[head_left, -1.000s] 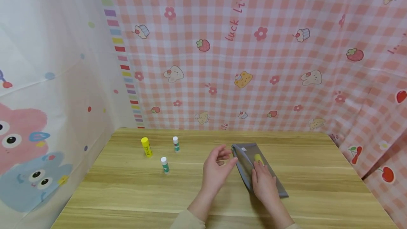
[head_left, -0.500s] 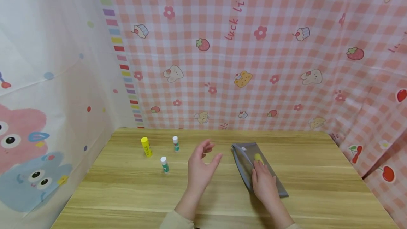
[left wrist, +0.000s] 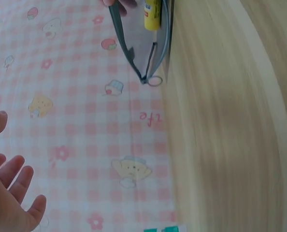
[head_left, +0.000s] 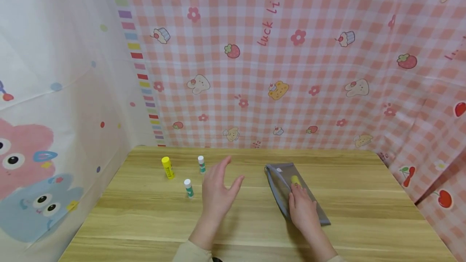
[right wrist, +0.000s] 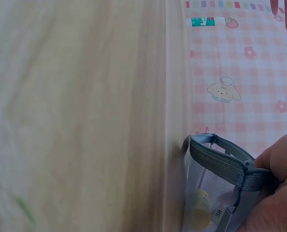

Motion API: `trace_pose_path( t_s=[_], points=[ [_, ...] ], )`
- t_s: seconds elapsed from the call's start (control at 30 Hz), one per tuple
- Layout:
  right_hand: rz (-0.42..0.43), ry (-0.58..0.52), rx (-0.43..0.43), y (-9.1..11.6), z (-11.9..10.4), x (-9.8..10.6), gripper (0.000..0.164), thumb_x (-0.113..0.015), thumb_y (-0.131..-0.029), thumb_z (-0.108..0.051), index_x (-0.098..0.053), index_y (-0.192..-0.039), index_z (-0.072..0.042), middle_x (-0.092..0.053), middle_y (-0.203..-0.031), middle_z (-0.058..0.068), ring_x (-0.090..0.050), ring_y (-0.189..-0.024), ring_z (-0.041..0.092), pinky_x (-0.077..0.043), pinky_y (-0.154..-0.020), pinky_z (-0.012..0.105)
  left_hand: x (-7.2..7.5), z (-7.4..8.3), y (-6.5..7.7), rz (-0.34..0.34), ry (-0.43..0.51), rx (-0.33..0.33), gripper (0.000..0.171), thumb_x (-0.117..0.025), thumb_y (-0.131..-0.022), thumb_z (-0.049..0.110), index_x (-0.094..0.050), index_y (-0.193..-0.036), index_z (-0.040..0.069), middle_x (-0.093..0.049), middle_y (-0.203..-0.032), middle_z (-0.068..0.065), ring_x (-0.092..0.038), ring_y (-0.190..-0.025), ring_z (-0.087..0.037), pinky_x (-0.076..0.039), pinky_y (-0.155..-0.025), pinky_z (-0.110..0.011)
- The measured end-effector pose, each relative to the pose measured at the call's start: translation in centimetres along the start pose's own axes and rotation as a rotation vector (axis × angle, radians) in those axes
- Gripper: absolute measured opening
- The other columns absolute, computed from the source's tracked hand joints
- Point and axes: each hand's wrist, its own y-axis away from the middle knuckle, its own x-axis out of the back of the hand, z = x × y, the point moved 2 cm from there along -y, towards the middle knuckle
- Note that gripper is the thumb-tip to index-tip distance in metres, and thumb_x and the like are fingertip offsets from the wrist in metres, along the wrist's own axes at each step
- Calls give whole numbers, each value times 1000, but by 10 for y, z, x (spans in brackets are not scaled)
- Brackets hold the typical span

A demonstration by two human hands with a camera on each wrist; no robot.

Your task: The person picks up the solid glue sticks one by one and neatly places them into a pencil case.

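My left hand point(head_left: 217, 195) hovers over the table with its fingers spread and nothing in them, just right of a small green glue stick with a white cap point(head_left: 189, 189). A second white-capped glue stick point(head_left: 202, 165) and a yellow glue stick point(head_left: 168, 168) stand upright farther back. To the right, my right hand point(head_left: 304, 209) grips a grey mesh zip pouch point(head_left: 287, 170) near its zipper edge. The right wrist view shows thumb and fingers pinching the zipper band point(right wrist: 216, 162), its mouth gaping. Inside the pouch lies another yellow glue stick point(left wrist: 152, 14), seen through the mesh.
All of this is on a wood-grain table point(head_left: 145, 221). A pink checked cloth point(head_left: 255, 72) hangs behind its back edge, and a white cartoon cloth point(head_left: 73, 112) hangs on the left. A small ring point(left wrist: 155, 80) dangles from the zipper end.
My left hand has moved left, away from the pouch's zipper end toward the standing glue sticks, its fingers spreading wider. The right hand and the pouch have stayed in place.
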Motion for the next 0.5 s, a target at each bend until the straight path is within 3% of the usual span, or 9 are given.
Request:
trace_pose_path(
  t_s=[0.23, 0.5],
  points=[
    [-11, 6, 0, 0, -1, 1, 38, -44, -103, -9, -51, -135, 11, -43, -141, 35, -38, -131, 55, -25, -98, 81, 10, -15, -7, 27, -97, -83, 61, -87, -76, 21, -59, -126, 2, -66, -118, -12, -59, -107, -31, -48, -92, -50],
    [-11, 9, 4, 0, 0, 1, 38, -44, -103, -9, -51, -135, 12, -43, -141, 35, -38, -131, 55, -25, -98, 81, 26, -35, -12, 95, -133, -143, 62, -89, -71, 15, -59, -124, -1, -65, -118, -16, -58, -109, -36, -45, -94, -54]
  ],
)
